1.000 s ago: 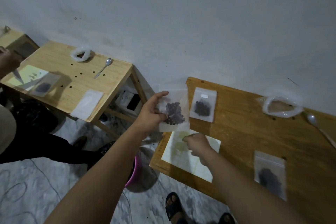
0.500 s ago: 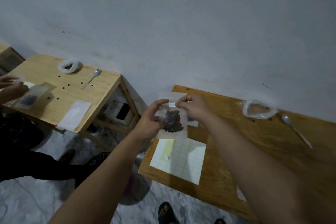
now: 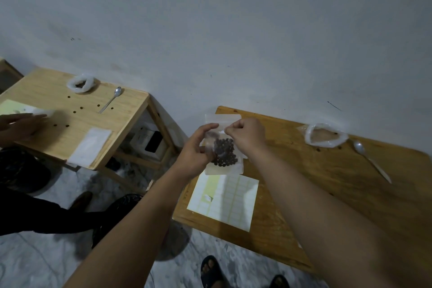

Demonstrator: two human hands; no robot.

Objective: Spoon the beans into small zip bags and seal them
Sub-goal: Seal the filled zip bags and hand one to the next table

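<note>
The right hand (image 3: 247, 138), up from the label sheet (image 3: 224, 201), is now pinching the top of the zip bag (image 3: 224, 169) gripped by the left hand (image 3: 196, 149), likely labelling or sealing it

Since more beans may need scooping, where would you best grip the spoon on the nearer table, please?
Probably take the spoon by its thin handle end, from above: it lies flat on the table, bowl beside the open bag, handle free.
</note>
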